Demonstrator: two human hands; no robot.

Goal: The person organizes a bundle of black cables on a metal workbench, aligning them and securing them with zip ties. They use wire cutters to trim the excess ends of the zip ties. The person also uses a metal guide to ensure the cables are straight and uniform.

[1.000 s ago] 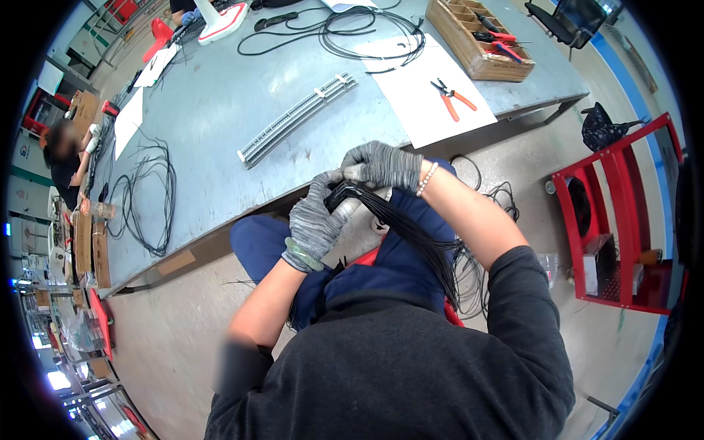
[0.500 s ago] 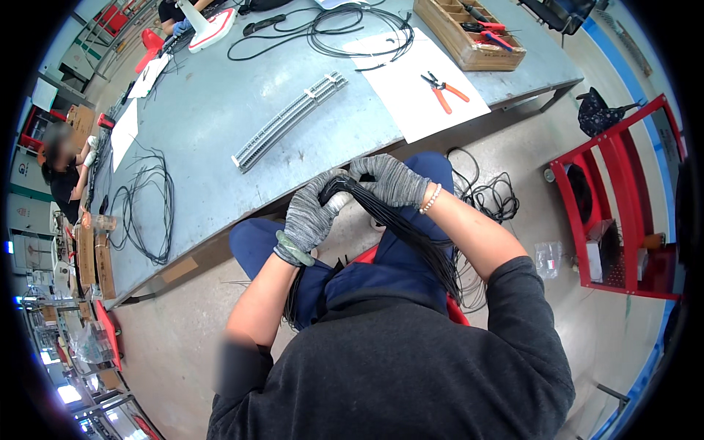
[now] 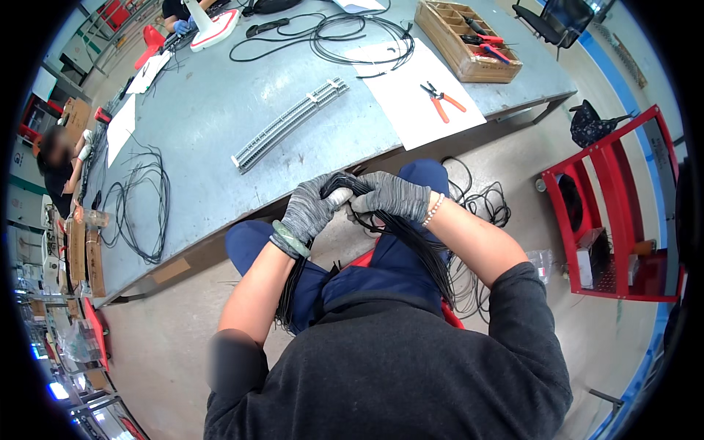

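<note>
Above the lap, just short of the table [image 3: 220,110] edge, the gloved left hand [image 3: 306,209] and right hand [image 3: 392,196] grip a wire bundle [image 3: 419,248], side by side. Left: fingers curled round it, thumb laid across. Right: palm over it, fingers wrapped beneath; both closed on the wires.

Long axis: an arch, crest at the left hand. One run slopes past the right wrist toward the person's right hip; the other hangs by the left forearm. Appearance: black, slim strands, packed tight at the crest, fanning at the ends.

Beyond, on the table: a grey rail [image 3: 290,126], slanted; orange-handled strippers [image 3: 435,97] on a white sheet [image 3: 411,123]; a wooden box [image 3: 447,51]. Writing: too small to read.
</note>
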